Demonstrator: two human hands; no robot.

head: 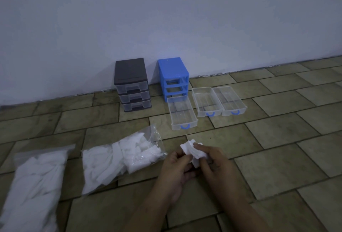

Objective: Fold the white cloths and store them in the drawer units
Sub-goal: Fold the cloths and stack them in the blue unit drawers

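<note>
A small crumpled white cloth (pixel 192 150) is held above the tiled floor between my left hand (pixel 175 168) and my right hand (pixel 212 165); both pinch it with curled fingers. To their left lies an open clear plastic bag (pixel 120 159) stuffed with white cloths. A second bag of cloths (pixel 35 185) lies at the far left. By the wall stand a grey drawer unit (pixel 132 83) with its three drawers in, and a blue drawer frame (pixel 173 76) without drawers. Three clear drawers with blue handles lie on the floor: one in front of the frame (pixel 182 115), two to its right (pixel 206 102) (pixel 229 101).
The floor (pixel 277 157) is beige-green tile, dimly lit. A plain pale wall (pixel 166 18) runs behind the drawer units. Bare tiles stretch to the right of the hands and the drawers.
</note>
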